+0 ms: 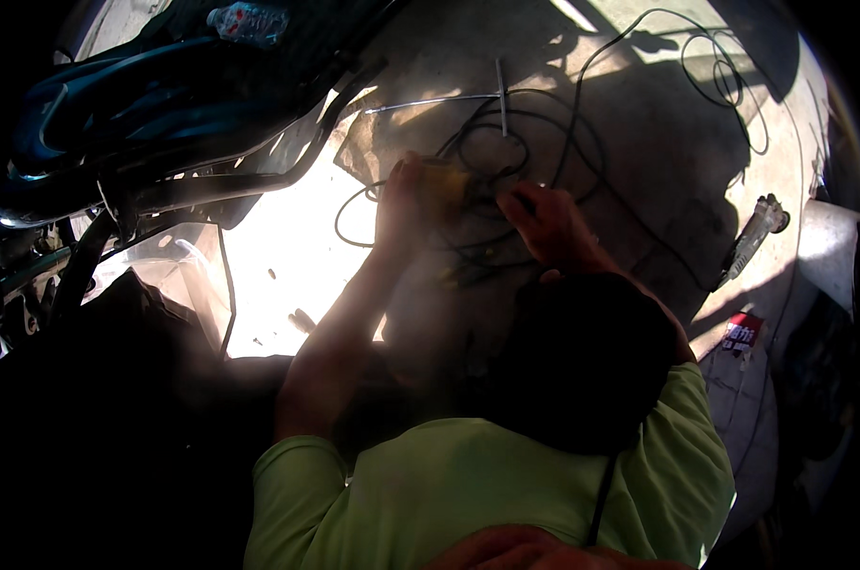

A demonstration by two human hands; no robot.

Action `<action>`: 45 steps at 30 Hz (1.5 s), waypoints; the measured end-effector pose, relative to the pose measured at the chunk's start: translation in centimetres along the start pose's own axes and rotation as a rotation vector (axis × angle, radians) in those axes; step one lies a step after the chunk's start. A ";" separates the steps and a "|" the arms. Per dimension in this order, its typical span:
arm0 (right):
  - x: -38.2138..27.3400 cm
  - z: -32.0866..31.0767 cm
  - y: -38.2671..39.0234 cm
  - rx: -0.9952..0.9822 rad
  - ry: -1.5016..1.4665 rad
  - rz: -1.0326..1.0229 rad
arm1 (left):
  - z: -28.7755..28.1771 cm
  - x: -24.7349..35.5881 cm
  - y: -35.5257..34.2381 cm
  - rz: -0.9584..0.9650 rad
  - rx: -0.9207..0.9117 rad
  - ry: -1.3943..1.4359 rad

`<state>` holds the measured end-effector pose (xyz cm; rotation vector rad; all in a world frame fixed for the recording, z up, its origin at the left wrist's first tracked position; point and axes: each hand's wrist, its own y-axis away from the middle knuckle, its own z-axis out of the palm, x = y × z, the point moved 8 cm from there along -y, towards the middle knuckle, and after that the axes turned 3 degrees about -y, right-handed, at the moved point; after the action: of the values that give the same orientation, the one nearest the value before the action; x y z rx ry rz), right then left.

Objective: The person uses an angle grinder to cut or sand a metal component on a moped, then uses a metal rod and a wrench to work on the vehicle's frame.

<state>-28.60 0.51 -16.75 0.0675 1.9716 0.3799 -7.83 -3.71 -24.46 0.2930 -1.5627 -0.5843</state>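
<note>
A person in a light green shirt [468,484] crouches right in front of me, dark-haired head [582,361] down. That person's left hand [401,204] holds a small yellowish object [444,185]. Their right hand [544,223] rests on a tangle of black wires [491,142] on the concrete ground. A strip of skin at the lower edge looks like my right hand [525,553] lying on that person's back; the frame edge cuts off its fingers. My left hand is out of sight.
Dark tubes and frame parts of a machine [116,123] fill the left, with a plastic bottle [249,19] on top. A thin metal cross rod [501,95], looped cable [724,76], a slim tube-shaped tool [753,233] and a red packet [741,334] lie on the ground.
</note>
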 end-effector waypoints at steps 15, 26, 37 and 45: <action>0.5 0.9 0.3 -0.013 -0.009 0.021 | -0.5 -1.0 -1.3 0.034 -0.037 -0.007; 1.1 1.7 -0.6 -0.091 0.039 -0.141 | 0.3 1.2 0.3 -0.025 0.081 -0.331; 7.5 3.0 -1.4 -0.056 0.163 -0.280 | 0.4 -9.1 -4.8 0.212 -0.077 -0.410; 25.6 -23.3 8.3 0.672 0.719 0.077 | -0.9 10.6 1.2 0.170 -0.239 -0.918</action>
<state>-61.37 8.46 -28.12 0.4925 2.7388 -0.2758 -7.65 -8.38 -14.80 -0.3465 -2.3311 -0.8200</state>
